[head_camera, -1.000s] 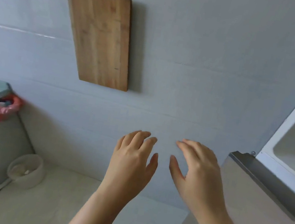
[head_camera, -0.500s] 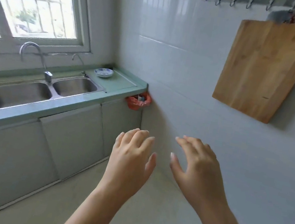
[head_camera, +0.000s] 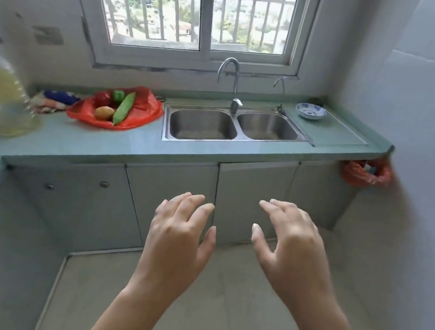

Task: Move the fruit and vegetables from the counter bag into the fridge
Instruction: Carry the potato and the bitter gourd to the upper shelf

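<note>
**Both hands empty; produce in bag on bench**

Your left hand [head_camera: 179, 233] and right hand [head_camera: 288, 248] hang over the floor, palms down. The fingers [head_camera: 194, 210] are loosely spread and slightly bent, holding and touching nothing. Farther off, on the bench [head_camera: 127, 147] left of the double sink [head_camera: 203, 125], the red bag [head_camera: 144, 112] lies open. It holds a potato [head_camera: 104, 112], a long green vegetable [head_camera: 124, 107], a green pepper [head_camera: 118, 95] and a red item [head_camera: 103, 98], kind unclear.

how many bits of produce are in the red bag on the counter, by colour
red: 1, the red fruit
green: 2, the pepper and the long vegetable
yellow-brown: 1, the yellow fruit
total: 4 showing in the bag; anything beneath them is hidden
</note>
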The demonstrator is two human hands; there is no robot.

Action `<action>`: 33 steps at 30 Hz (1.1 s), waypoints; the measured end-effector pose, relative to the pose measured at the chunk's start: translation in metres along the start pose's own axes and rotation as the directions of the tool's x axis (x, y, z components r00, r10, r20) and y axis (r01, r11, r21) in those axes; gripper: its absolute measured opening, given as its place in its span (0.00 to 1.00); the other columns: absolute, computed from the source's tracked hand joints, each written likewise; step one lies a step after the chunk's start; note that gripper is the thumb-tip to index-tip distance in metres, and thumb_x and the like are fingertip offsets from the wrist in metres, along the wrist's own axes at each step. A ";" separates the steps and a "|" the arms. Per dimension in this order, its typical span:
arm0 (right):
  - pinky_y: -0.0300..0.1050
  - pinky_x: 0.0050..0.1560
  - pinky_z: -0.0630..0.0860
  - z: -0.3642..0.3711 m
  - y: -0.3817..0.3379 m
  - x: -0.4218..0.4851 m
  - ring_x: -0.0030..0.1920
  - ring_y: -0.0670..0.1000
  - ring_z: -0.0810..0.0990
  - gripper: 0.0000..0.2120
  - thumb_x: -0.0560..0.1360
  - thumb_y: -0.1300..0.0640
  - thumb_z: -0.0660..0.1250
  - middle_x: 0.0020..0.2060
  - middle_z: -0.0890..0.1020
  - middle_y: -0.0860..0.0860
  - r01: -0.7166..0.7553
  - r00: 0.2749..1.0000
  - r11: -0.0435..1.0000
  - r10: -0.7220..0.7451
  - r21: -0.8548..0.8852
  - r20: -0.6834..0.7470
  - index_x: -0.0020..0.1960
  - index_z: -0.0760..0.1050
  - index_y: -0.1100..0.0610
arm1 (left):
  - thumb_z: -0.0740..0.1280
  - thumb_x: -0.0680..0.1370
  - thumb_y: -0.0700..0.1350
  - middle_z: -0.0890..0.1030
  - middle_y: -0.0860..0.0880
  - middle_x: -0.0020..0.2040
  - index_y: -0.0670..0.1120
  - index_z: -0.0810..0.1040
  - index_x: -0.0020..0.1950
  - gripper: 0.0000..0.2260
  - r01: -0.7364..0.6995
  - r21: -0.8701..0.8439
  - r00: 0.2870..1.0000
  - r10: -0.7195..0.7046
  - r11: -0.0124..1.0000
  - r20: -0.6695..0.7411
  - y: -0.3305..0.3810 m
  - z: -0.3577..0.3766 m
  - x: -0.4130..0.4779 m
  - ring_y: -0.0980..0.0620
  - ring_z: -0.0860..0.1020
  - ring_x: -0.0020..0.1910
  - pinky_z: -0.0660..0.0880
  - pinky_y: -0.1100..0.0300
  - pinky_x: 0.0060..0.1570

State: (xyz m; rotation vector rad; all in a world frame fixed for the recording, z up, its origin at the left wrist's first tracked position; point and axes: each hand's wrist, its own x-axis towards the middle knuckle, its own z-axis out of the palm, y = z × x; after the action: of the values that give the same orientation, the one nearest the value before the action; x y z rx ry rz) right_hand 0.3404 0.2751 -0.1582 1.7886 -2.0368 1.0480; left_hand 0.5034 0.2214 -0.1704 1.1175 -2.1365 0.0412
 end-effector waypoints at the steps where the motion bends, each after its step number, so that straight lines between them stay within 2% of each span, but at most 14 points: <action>1: 0.59 0.50 0.77 0.013 -0.006 0.006 0.49 0.59 0.80 0.21 0.70 0.49 0.57 0.50 0.81 0.55 0.013 1.000 1.000 -0.013 0.013 0.014 0.54 0.78 0.59 | 0.59 0.72 0.49 0.81 0.44 0.53 0.41 0.80 0.52 0.16 0.025 0.020 1.000 -0.025 0.999 -0.007 -0.015 -0.001 0.001 0.40 0.78 0.54 0.74 0.41 0.53; 9: 0.61 0.52 0.76 0.102 -0.008 0.080 0.49 0.58 0.79 0.22 0.70 0.48 0.57 0.50 0.81 0.54 0.074 0.990 0.991 -0.087 0.110 0.111 0.55 0.78 0.59 | 0.59 0.72 0.49 0.81 0.44 0.52 0.41 0.80 0.52 0.17 0.134 0.106 0.990 -0.128 0.985 -0.067 -0.086 0.033 0.041 0.41 0.78 0.54 0.74 0.42 0.53; 14: 0.57 0.52 0.74 0.155 0.000 0.158 0.49 0.59 0.80 0.18 0.68 0.53 0.64 0.48 0.81 0.55 0.101 0.987 0.980 -0.121 0.172 0.106 0.55 0.78 0.60 | 0.58 0.72 0.49 0.80 0.43 0.53 0.41 0.80 0.53 0.17 0.156 0.176 0.987 -0.146 0.972 -0.068 -0.126 0.057 0.102 0.42 0.77 0.55 0.72 0.43 0.55; 19: 0.54 0.51 0.75 0.200 -0.002 0.225 0.47 0.59 0.80 0.22 0.70 0.48 0.58 0.48 0.82 0.56 0.197 0.965 0.950 -0.232 0.243 0.122 0.55 0.79 0.60 | 0.58 0.73 0.49 0.79 0.44 0.55 0.42 0.79 0.55 0.18 0.250 0.168 0.967 -0.237 0.954 -0.096 -0.161 0.073 0.154 0.49 0.70 0.58 0.71 0.45 0.57; 21: 0.53 0.50 0.75 0.219 -0.006 0.246 0.47 0.59 0.80 0.21 0.70 0.48 0.58 0.48 0.82 0.55 0.216 0.955 0.940 -0.260 0.265 0.141 0.54 0.79 0.60 | 0.58 0.73 0.50 0.79 0.45 0.55 0.42 0.79 0.55 0.18 0.284 0.175 0.958 -0.270 0.943 -0.099 -0.176 0.077 0.165 0.50 0.70 0.58 0.70 0.46 0.58; 25: 0.55 0.51 0.76 0.258 -0.018 0.271 0.49 0.60 0.79 0.18 0.68 0.53 0.64 0.50 0.82 0.56 0.213 0.939 0.924 -0.283 0.318 0.195 0.55 0.78 0.60 | 0.58 0.72 0.50 0.80 0.46 0.54 0.43 0.79 0.55 0.18 0.362 0.212 0.931 -0.341 0.908 -0.129 -0.214 0.079 0.176 0.51 0.69 0.58 0.68 0.47 0.59; 33: 0.53 0.51 0.75 0.344 -0.074 0.311 0.51 0.59 0.79 0.18 0.69 0.53 0.64 0.49 0.81 0.55 0.259 0.892 0.905 -0.358 0.337 0.276 0.56 0.78 0.60 | 0.58 0.72 0.51 0.80 0.47 0.55 0.44 0.79 0.55 0.19 0.495 0.157 0.868 -0.477 0.855 -0.137 -0.315 0.085 0.185 0.50 0.72 0.57 0.70 0.48 0.58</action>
State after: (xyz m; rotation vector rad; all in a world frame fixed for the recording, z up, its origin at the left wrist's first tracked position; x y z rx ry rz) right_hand 0.4342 -0.1835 -0.1912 2.4988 -1.7313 1.0467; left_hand 0.6155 -0.1347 -0.2106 1.7085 -1.7355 0.0599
